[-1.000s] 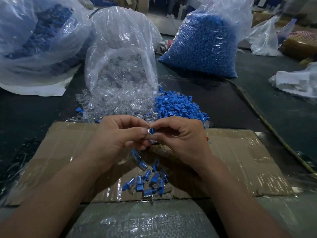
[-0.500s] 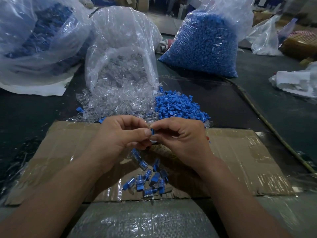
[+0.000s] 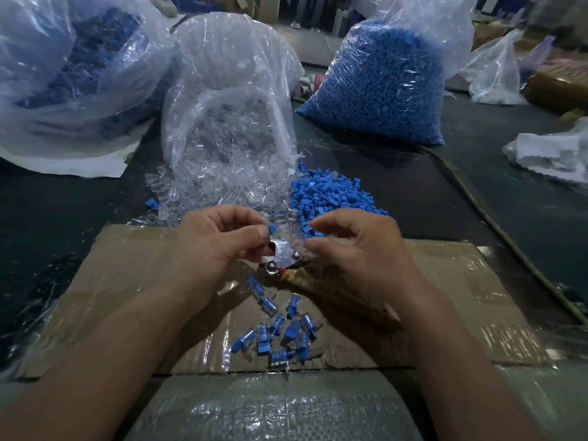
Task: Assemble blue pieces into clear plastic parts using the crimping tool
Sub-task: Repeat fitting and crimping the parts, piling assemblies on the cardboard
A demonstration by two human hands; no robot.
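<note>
In the head view I see the left hand [image 3: 219, 249] pinching one blue piece [image 3: 271, 229] between thumb and forefinger, just above the metal head of the crimping tool [image 3: 283, 254]. The tool sits between both hands, over the cardboard [image 3: 127, 281]. The right hand [image 3: 359, 253] is at 3 o'clock from the tool, with fingers loosely curled and the thumb tip near the tool head; whether it really grips the tool, I cannot tell. From the hands, the heap of clear plastic parts [image 3: 216, 189] lies at 11 o'clock and the loose blue pieces [image 3: 331, 195] at 1 o'clock, the two heaps touching. The assembled pieces [image 3: 280, 332] lie at 6 o'clock on the cardboard.
</note>
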